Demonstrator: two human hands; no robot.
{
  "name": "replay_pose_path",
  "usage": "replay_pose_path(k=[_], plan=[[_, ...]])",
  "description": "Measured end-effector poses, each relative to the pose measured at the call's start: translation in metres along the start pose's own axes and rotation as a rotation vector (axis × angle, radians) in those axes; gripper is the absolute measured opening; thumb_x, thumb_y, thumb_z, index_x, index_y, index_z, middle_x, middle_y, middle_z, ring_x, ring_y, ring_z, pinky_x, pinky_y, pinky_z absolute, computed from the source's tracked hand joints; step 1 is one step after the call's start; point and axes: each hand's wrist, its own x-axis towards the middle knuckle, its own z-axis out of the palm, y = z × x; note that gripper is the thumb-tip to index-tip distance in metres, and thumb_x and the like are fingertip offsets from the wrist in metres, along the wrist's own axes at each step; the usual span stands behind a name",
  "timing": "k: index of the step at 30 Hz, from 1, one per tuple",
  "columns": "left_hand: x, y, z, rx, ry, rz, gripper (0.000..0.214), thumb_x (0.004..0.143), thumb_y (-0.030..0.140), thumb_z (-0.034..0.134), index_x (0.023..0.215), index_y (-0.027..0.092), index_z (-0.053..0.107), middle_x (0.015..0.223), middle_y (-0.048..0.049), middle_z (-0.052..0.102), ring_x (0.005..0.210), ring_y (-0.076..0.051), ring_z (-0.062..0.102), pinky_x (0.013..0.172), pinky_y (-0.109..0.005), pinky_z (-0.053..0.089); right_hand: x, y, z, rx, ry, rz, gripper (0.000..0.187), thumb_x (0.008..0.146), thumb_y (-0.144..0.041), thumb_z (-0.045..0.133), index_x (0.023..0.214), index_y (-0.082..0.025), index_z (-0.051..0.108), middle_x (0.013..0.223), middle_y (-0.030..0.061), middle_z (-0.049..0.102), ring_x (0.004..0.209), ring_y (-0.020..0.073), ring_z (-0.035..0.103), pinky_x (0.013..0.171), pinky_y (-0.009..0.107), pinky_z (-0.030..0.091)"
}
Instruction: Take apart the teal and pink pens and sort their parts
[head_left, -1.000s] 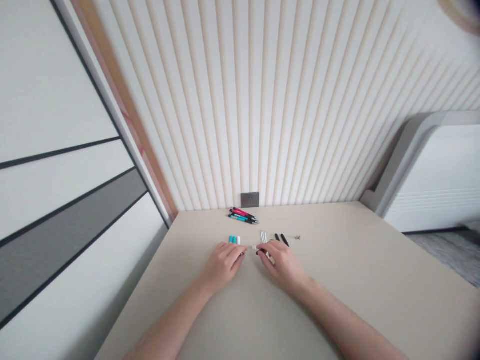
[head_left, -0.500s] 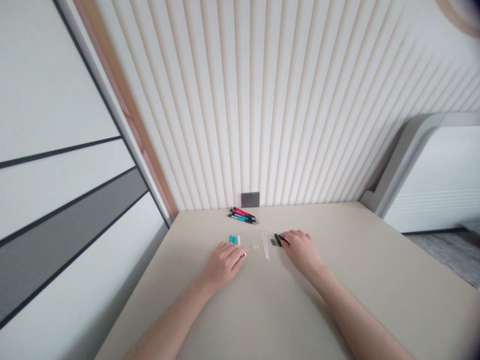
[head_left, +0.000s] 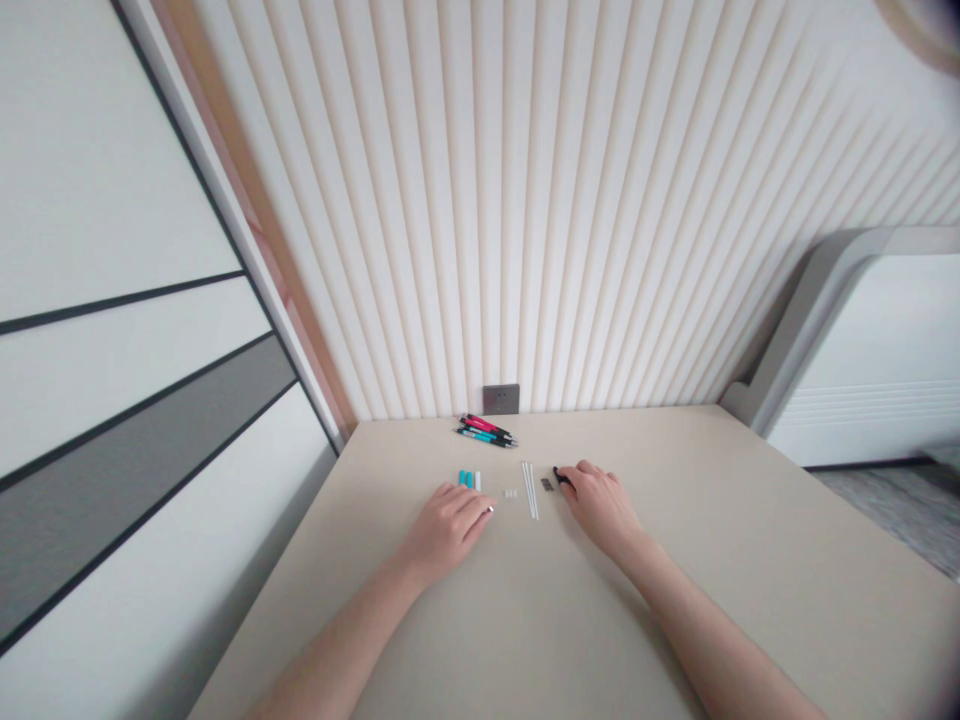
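My left hand (head_left: 448, 525) rests on the table, its fingers drawn together; something small and whitish shows at the fingertips, too small to make out. Just beyond it lie two blue pieces (head_left: 466, 479) and a white piece (head_left: 478, 480), side by side. My right hand (head_left: 600, 500) has its fingers closed around a small black piece (head_left: 558, 474), mostly hidden by them. Left of that hand are small dark grey pieces (head_left: 547, 485). Thin white sticks (head_left: 529, 490) and tiny white bits (head_left: 510, 494) lie between my hands.
Several pens (head_left: 486, 431), red, blue and black, lie in a pile near the table's back edge. A dark socket plate (head_left: 501, 400) is on the ribbed wall behind. White cabinet panels (head_left: 112, 420) stand at the left, and a padded headboard (head_left: 840, 300) at the right.
My right fingers have drawn the black pieces together; the two that showed apart now look like one dark shape under the fingertips. My left hand stays in place.
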Motion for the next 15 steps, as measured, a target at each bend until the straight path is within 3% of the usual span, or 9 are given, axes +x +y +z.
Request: replay_pose_path(k=[15], plan=[[0.0010, 0.0010, -0.0008, 0.000, 0.004, 0.009, 0.012, 0.096, 0.020, 0.049, 0.103, 0.020, 0.060, 0.093, -0.0025, 0.070, 0.088, -0.017, 0.064, 0.081, -0.034, 0.045, -0.0006, 0.0008, 0.0033, 0.017, 0.024, -0.068, 0.030, 0.092, -0.028, 0.049, 0.120, -0.025, 0.061, 0.112, 0.0081, 0.059, 0.104, 0.0228, 0.055, 0.083, 0.031, 0.036]])
